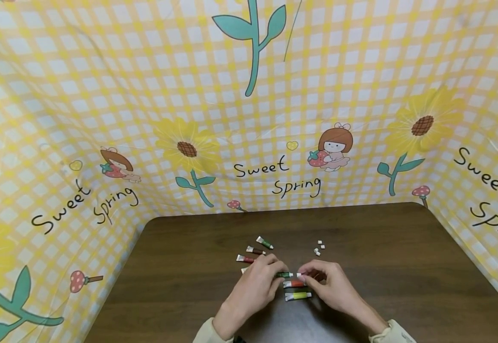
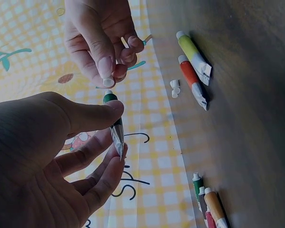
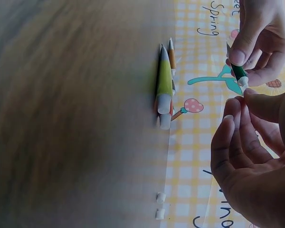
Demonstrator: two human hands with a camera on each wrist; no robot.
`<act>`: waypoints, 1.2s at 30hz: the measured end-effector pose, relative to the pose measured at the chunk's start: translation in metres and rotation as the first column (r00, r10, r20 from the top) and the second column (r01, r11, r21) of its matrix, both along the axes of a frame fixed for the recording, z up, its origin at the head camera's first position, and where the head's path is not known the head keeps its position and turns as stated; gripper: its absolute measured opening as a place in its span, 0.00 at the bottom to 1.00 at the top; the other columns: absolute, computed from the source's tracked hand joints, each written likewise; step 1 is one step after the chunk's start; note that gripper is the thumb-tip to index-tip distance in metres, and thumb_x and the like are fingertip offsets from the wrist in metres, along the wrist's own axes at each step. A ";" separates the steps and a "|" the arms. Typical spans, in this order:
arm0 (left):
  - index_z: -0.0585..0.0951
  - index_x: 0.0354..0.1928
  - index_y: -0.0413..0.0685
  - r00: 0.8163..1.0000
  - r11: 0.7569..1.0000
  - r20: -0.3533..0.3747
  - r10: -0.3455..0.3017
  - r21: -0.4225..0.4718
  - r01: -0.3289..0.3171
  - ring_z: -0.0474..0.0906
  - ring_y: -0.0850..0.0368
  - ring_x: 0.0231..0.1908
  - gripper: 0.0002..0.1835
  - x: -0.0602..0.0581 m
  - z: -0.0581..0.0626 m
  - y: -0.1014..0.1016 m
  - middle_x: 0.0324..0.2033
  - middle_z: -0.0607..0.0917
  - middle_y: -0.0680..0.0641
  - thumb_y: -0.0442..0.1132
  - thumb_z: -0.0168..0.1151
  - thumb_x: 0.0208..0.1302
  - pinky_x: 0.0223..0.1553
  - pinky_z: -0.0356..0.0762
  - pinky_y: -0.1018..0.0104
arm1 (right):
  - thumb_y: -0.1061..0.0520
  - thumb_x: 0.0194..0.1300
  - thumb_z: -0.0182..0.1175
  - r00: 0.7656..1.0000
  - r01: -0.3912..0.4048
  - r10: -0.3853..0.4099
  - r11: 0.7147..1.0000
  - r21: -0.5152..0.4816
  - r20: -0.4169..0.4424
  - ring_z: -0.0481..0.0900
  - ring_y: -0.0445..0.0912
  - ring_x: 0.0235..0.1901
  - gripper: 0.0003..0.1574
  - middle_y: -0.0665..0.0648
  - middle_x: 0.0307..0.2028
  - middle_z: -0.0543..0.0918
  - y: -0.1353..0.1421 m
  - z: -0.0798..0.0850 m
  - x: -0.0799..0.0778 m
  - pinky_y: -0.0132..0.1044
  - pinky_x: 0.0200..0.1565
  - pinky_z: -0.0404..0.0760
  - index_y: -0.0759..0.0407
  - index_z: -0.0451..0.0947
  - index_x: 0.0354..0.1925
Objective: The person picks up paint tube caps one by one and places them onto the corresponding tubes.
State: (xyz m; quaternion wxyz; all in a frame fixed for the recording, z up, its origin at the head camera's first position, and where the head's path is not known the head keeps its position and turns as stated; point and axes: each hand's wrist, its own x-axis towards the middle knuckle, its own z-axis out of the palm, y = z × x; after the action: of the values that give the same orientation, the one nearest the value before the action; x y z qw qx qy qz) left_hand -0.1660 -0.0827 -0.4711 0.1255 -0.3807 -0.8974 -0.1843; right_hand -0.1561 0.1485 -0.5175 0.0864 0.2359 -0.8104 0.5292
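Note:
My left hand [image 1: 257,283] pinches a small green paint tube [image 2: 115,128] between thumb and fingers, its white nozzle pointing toward my right hand [image 1: 334,286]. Between the right thumb and fingertip is a small white cap [image 2: 108,82], held just off the nozzle with a narrow gap in the left wrist view. Below the hands in the head view, an orange-red tube [image 1: 293,284] and a yellow tube [image 1: 298,296] lie side by side on the table. The right wrist view shows the green tube's nozzle close to the right fingertips, the cap mostly hidden there.
Beyond the left hand lie a second green tube [image 1: 264,243], a brown tube [image 1: 255,250] and a dark red tube [image 1: 244,258]. An ochre tube [image 2: 213,204] is beside them. Several loose white caps [image 1: 323,247] sit past the right hand. A patterned cloth surrounds the wooden table [image 1: 180,267].

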 end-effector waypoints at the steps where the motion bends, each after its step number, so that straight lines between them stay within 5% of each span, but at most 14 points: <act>1: 0.85 0.42 0.53 1.000 1.000 -0.005 -0.002 0.001 0.002 0.75 0.62 0.40 0.06 0.000 0.000 0.000 0.38 0.81 0.57 0.38 0.69 0.64 0.43 0.77 0.68 | 0.60 0.65 0.68 1.000 0.000 0.000 1.000 -0.001 -0.003 0.82 0.38 0.29 0.05 0.46 0.34 0.87 0.000 -0.001 0.000 0.35 0.31 0.82 0.51 0.85 0.39; 19: 0.85 0.41 0.55 0.990 0.999 -0.141 -0.033 -0.019 0.030 0.76 0.62 0.37 0.07 0.002 -0.005 0.005 0.37 0.81 0.58 0.40 0.72 0.61 0.40 0.76 0.71 | 0.59 0.65 0.68 1.000 -0.024 0.024 1.000 0.003 0.004 0.83 0.38 0.29 0.05 0.46 0.34 0.87 -0.004 -0.002 0.002 0.36 0.31 0.83 0.48 0.85 0.39; 27: 0.85 0.41 0.56 0.988 0.999 -0.148 -0.039 -0.019 0.037 0.76 0.62 0.37 0.07 0.002 -0.007 0.005 0.37 0.80 0.58 0.40 0.71 0.61 0.40 0.76 0.70 | 0.56 0.68 0.65 0.998 -0.054 0.054 0.998 0.012 0.024 0.84 0.43 0.30 0.04 0.53 0.34 0.88 -0.003 0.000 0.002 0.36 0.31 0.82 0.49 0.86 0.39; 36: 0.85 0.40 0.56 0.989 0.999 -0.141 -0.052 -0.009 0.051 0.74 0.63 0.36 0.07 0.003 -0.006 0.008 0.37 0.80 0.59 0.40 0.72 0.60 0.39 0.75 0.73 | 0.48 0.74 0.57 0.994 -0.064 0.055 0.994 0.091 0.099 0.75 0.34 0.23 0.16 0.47 0.22 0.81 -0.001 0.002 0.002 0.32 0.25 0.77 0.50 0.83 0.30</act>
State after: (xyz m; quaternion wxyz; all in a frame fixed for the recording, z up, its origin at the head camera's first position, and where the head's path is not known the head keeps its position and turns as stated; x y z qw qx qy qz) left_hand -0.1631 -0.0750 -0.4774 0.1829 -0.4162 -0.8766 -0.1577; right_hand -0.1541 0.1475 -0.5154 0.0202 0.2378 -0.8302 0.5038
